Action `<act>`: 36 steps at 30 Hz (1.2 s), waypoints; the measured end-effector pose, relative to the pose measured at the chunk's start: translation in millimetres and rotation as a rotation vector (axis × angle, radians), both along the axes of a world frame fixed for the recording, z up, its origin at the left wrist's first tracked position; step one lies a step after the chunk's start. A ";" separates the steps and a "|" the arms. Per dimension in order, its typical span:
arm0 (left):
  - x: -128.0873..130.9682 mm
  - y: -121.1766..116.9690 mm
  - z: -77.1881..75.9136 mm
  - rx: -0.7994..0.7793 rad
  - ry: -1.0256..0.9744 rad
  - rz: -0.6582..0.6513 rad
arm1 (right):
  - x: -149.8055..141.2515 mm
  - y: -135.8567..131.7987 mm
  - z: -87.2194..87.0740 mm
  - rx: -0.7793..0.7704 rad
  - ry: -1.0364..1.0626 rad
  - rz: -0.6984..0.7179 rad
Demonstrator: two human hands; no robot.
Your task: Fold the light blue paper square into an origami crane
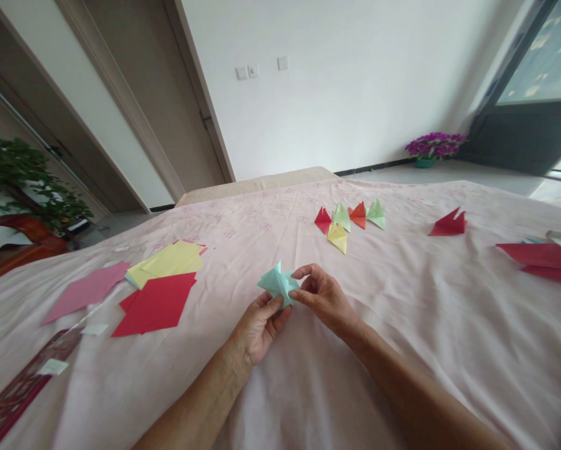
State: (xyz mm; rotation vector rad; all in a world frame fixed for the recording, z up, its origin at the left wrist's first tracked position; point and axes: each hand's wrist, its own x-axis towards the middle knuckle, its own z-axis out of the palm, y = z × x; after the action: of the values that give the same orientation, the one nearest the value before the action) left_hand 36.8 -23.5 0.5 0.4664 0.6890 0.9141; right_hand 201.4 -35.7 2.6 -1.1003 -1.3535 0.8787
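Note:
A light blue folded origami piece (279, 281) with several pointed corners is held up over the tablecloth. Its lower edge is pinched between the thumb and fingers of my left hand (262, 325). On its right side, the thumb and index finger of my right hand (325, 297) grip a pointed corner. Beyond my hands lies a group of finished-looking folded pieces: a red one (323, 219), a green one (342, 217), an orange-red one (358, 215), another green one (377, 214) and a yellow one (337, 237).
At left lie red sheets (158, 306), yellow sheets (170, 262) and a pink sheet (88, 290), near a dark red patterned strip (22, 384). A red folded piece (449, 223) and larger red folded paper (543, 257) lie at right. The pink cloth (243, 231) is wrinkled.

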 end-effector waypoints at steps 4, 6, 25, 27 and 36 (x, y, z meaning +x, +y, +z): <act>2.2 -0.5 -0.3 0.029 -0.019 0.013 | -2.0 -5.6 6.1 0.197 -0.127 -0.099; 3.4 -1.6 0.0 0.057 -0.028 0.025 | -2.8 -10.6 9.7 0.235 -0.189 -0.117; 3.8 -9.7 10.8 0.342 0.220 0.144 | -13.0 -29.2 15.6 0.475 -0.466 -0.191; 3.1 -8.6 10.5 0.346 0.205 0.143 | -13.3 -29.3 15.1 0.487 -0.447 -0.167; 2.3 -9.9 8.7 0.339 0.158 0.110 | -17.6 -31.3 13.3 0.459 -0.318 -0.071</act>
State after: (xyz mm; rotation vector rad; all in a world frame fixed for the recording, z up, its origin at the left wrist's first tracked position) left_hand 39.1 -33.3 9.1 0.8143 0.7104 1.1124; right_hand 183.8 -67.0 16.0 -0.9404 -1.6636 0.3174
